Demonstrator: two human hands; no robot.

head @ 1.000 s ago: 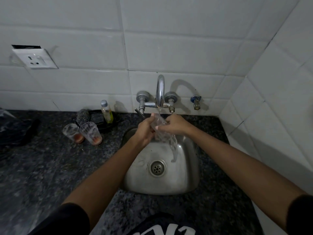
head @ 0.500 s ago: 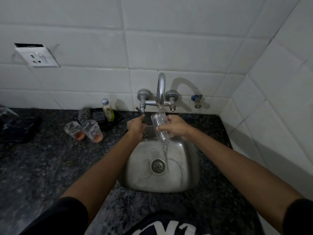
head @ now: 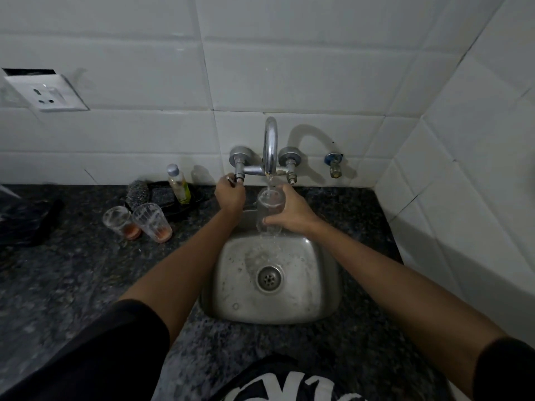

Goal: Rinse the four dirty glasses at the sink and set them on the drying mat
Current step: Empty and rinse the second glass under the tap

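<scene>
Sink [head: 324, 285] hugs right wall corner | right hand [head: 292, 211] grips glass [head: 270, 209] under tap | left hand [head: 230, 195] grips tap handle [head: 238, 176]

1. I see a white power socket [head: 47, 95] on the tiled wall [head: 289, 68], at the far left.
2. A small bottle [head: 178, 183] with yellowish liquid and a grey cap stands at the back of the dark granite counter [head: 72, 270].
3. Just beside the bottle lies a steel scrubber [head: 137, 193], on a black dish [head: 170, 202].
4. A dark crumpled bag [head: 27, 218] lies at the left edge.
5. A small blue-topped valve [head: 334, 164] sticks out of the wall on the right.
</scene>
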